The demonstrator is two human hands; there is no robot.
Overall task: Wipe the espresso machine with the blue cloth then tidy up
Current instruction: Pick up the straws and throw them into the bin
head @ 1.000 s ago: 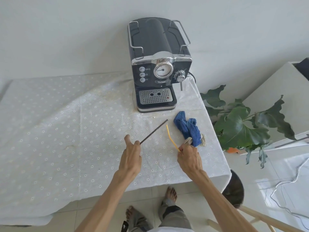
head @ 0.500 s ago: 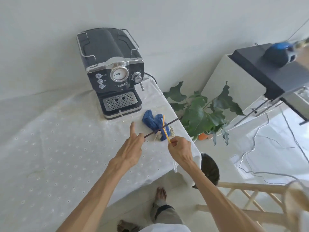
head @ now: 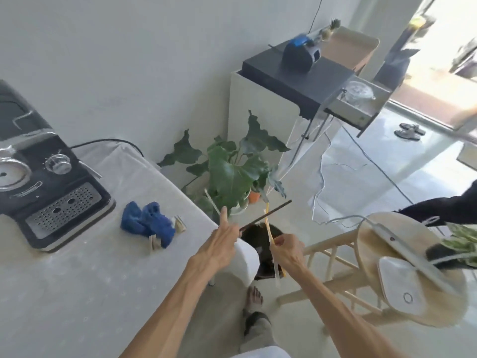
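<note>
The black espresso machine stands at the left on the white tablecloth. The crumpled blue cloth lies in front of it, with small paper packets beside it. My left hand pinches a thin dark stick past the table's right corner. My right hand grips a yellow straw together with a pale one, just right of the left hand. Both hands hover over a dark round bin on the floor.
A potted green plant stands on the floor beside the table. A white cabinet with a dark top is behind it. A round wooden stool carrying a white device sits at the right. Cables trail across the floor.
My view has swung right, and both hands have carried the stick and straws from above the table to beyond its right corner, over the bin. The cloth stays on the table.
</note>
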